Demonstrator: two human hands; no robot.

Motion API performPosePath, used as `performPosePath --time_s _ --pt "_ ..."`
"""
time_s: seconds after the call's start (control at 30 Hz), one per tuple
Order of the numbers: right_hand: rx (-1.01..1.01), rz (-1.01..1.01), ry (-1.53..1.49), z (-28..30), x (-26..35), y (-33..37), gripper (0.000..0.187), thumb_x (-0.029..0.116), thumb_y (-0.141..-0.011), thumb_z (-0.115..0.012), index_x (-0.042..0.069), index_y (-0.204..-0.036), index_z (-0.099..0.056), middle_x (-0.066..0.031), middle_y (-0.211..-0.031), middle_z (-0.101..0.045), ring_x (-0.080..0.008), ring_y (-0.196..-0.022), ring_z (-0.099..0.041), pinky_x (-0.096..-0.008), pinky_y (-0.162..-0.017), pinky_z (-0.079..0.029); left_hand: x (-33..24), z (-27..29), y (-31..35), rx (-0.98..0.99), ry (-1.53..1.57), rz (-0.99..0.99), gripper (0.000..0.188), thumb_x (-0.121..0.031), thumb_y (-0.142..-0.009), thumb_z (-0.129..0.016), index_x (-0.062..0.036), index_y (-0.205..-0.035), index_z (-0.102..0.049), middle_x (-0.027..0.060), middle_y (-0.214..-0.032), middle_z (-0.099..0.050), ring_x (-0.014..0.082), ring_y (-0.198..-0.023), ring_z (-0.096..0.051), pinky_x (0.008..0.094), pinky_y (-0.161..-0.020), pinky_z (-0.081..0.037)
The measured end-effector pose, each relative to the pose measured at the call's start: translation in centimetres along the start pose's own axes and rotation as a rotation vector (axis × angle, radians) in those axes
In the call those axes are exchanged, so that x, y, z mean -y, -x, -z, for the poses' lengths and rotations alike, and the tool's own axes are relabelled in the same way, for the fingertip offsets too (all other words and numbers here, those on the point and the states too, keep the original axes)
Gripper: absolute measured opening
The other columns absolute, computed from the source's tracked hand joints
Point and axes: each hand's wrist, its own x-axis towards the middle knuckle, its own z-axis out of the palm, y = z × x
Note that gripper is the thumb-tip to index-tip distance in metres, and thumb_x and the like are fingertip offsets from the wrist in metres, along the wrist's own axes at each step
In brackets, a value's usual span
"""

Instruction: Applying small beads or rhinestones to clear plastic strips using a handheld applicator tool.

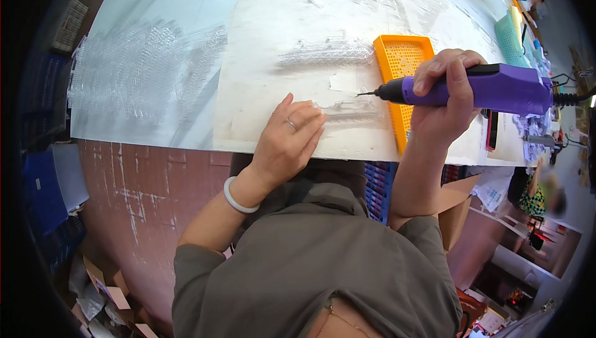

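- By orange tray [383,68], right hand [444,96] is gripping purple tool [512,90]!
- Left of it, left hand [288,134] is touching clear strip [341,103] (grasp unclear); bracing should be helping.

A white-streaked reddish floor [155,232] lies below a pale worktable [248,99].
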Motion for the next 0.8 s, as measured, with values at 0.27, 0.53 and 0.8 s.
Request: performPosePath --time_s 0.27,0.53,0.8 --pt "0.061 -0.082 -0.182 -3.1 0.3 1.6 0.013 -0.001 -0.087 -0.058 0.002 -0.097 -0.05 -0.0148 -0.071 -0.06 -0.0173 -0.045 -0.054 -0.0263 -0.043 -0.048 -0.3 1.2 -2.1 -0.187 0.194 0.22 0.032 -0.013 -0.072 -0.081 -0.0034 -0.101 -0.07 0.011 -0.118 -0.059 0.0294 -0.111 -0.055 0.0386 -0.091 -0.046" --pt "0.071 -0.143 -0.227 -3.7 0.3 2.4 0.015 -0.005 -0.085 -0.057 0.002 -0.096 -0.049 -0.016 -0.071 -0.06 -0.0185 -0.045 -0.055 -0.0274 -0.041 -0.047 -0.6 1.4 -2.7 -0.132 0.111 0.162 0.013 -0.008 -0.07 -0.08 -0.0064 -0.079 -0.071 0.0035 -0.103 -0.064 0.0237 -0.105 -0.056 0.0367 -0.089 -0.042" --pt "0.044 -0.153 -0.284 -3.7 0.2 2.6 0.017 -0.006 -0.083 -0.058 0.002 -0.096 -0.05 -0.016 -0.07 -0.06 -0.0189 -0.043 -0.055 -0.0276 -0.039 -0.046 -0.2 1.1 -1.3 -0.134 0.326 0.31 0.014 0.0 -0.072 -0.077 -0.0059 -0.084 -0.074 0.0032 -0.102 -0.064 0.0217 -0.102 -0.055 0.0336 -0.086 -0.046"
